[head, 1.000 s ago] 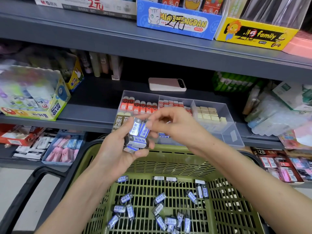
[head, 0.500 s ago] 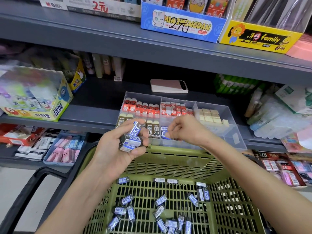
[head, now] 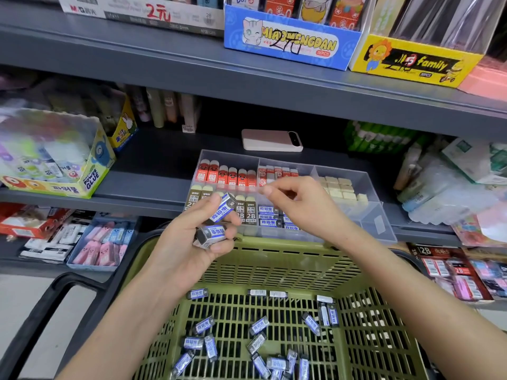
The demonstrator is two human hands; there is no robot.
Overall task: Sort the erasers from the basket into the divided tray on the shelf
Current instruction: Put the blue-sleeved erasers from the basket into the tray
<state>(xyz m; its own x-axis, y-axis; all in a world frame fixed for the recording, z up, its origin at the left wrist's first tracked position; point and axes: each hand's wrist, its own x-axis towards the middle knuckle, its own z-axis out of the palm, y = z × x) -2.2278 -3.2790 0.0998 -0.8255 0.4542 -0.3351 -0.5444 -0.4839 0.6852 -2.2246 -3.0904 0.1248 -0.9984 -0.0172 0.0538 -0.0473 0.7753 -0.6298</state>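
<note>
My left hand point(head: 189, 242) holds a small stack of blue-and-grey wrapped erasers point(head: 216, 223) above the far rim of the green basket point(head: 274, 259). My right hand point(head: 299, 198) hovers over the clear divided tray point(head: 367, 215) on the shelf, fingers loosely curled and apart, with nothing visible in them. Below it, matching blue erasers point(head: 269, 219) lie in the tray's front middle compartment. Several more loose erasers point(head: 258, 326) lie scattered on the basket floor. Other compartments hold red erasers point(head: 227, 174), brown 2B erasers point(head: 193, 200) and cream blocks point(head: 340, 189).
A pink phone point(head: 271, 139) lies on the shelf behind the tray. A glue box point(head: 55, 160) stands at the left, packaged goods point(head: 452, 182) at the right. Boxes line the upper shelf point(head: 192, 67). Black basket handles point(head: 52, 297) flank the basket; lower trays point(head: 104, 242) hold more stationery.
My right hand took an eraser from the left hand's stack, carried it down into the tray's front middle compartment, and has now lifted away without it. The left hand stayed put.
</note>
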